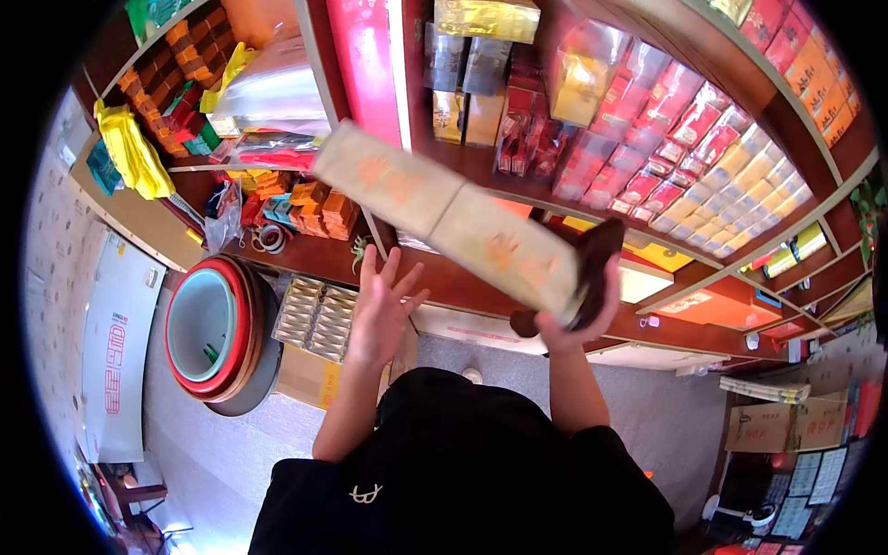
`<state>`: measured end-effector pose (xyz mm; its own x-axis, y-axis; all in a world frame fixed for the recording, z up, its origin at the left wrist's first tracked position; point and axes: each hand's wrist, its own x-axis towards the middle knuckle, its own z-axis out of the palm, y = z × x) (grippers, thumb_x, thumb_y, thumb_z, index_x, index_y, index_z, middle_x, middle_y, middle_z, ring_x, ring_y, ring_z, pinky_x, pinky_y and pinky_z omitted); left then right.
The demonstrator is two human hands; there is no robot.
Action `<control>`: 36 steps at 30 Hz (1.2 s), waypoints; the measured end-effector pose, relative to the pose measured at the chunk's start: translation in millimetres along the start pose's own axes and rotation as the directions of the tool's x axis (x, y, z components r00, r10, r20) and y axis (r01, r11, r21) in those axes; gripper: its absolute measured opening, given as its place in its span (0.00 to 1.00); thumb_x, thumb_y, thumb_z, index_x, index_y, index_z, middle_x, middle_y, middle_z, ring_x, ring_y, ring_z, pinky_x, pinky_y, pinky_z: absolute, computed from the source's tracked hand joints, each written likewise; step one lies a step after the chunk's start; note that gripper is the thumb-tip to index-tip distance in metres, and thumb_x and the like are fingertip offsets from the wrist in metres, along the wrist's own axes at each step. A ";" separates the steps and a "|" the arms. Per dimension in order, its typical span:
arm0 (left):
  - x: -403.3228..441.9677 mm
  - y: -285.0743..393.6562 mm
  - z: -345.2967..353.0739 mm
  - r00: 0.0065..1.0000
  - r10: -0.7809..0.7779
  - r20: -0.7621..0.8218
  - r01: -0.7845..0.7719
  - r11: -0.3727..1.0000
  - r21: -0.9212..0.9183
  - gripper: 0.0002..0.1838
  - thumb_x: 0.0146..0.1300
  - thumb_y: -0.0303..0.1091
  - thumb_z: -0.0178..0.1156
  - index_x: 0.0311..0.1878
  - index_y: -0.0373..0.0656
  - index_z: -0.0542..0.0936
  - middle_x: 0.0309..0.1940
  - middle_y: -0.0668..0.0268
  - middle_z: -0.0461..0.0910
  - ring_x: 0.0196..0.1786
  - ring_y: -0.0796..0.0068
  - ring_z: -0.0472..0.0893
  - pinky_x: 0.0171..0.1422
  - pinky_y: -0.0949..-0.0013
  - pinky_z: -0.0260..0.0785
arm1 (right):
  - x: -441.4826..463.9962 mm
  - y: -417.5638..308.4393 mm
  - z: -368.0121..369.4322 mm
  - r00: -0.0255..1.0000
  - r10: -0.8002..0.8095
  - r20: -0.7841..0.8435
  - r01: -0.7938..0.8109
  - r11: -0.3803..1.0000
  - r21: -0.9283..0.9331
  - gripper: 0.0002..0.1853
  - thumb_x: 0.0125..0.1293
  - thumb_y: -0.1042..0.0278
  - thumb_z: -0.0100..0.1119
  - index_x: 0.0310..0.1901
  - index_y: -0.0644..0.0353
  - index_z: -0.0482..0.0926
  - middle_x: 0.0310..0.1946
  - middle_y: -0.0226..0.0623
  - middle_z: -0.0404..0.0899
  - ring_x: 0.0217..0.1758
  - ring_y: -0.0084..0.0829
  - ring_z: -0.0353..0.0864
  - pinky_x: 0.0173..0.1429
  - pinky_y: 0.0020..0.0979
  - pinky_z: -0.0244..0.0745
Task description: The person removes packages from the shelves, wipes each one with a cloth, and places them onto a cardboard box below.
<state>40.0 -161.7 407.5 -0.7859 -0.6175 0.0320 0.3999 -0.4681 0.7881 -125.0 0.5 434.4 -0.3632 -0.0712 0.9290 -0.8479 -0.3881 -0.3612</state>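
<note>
A long beige packet point(462, 222) with orange print and a crease across its middle slants through the centre of the view, blurred by motion. My right hand point(583, 314) is closed round its lower right end. A dark brown piece point(601, 250) is at that same end, against my right fingers; I cannot make out what it is. My left hand point(375, 310) is open and empty, its fingers spread upward, below and left of the packet and apart from it.
Wooden shelves carry red and gold packets point(666, 120) and orange bundles point(324, 208). Nested basins point(208, 324) stand on the floor at left, beside patterned boxes point(314, 314) on a carton point(305, 375). A white chest point(120, 342) is farther left. Cartons point(786, 425) are stacked at right.
</note>
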 end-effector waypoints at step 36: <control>-34.3 -22.1 -69.2 0.970 0.222 -0.101 -0.243 0.921 -0.303 0.47 0.50 0.40 0.65 0.72 0.41 0.54 0.64 0.54 0.65 0.66 0.56 0.70 0.67 0.55 0.68 | -15.1 -25.4 142.9 0.543 -0.114 0.832 0.165 0.986 0.028 0.36 0.60 0.49 0.57 0.69 0.54 0.64 0.45 0.48 0.72 0.52 0.55 0.70 0.63 0.54 0.62</control>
<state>90.7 -173.9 346.4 -0.6257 -0.7666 0.1444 0.7023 -0.4730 0.5321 -42.7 -119.9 441.1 0.2210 -0.7585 0.6131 -0.8850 -0.4201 -0.2007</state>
